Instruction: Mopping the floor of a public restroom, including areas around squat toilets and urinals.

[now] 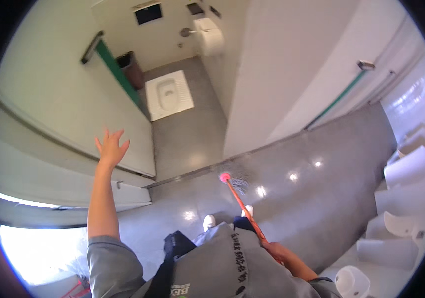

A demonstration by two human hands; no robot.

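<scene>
My right hand (pixel 275 252) is wrapped round the orange handle of a mop (pixel 245 208), low and close to my body. The mop's pink head joint and grey strands (pixel 240 185) rest on the floor ahead of my white shoes. My left arm reaches forward and up, and my left hand (pixel 112 148) has its fingers spread with nothing in them. Behind that hand is a pale stall door (pixel 58 94) with a green edge, swung inward; whether the fingers touch it I cannot tell.
Past the doorway lie a white squat toilet (pixel 169 94), a brown bin (pixel 130 70) and a round paper dispenser (pixel 209 37) on the wall. A second stall door (pixel 336 99) is to the right. White urinals (pixel 408 169) line the right wall. Bright light enters at lower left.
</scene>
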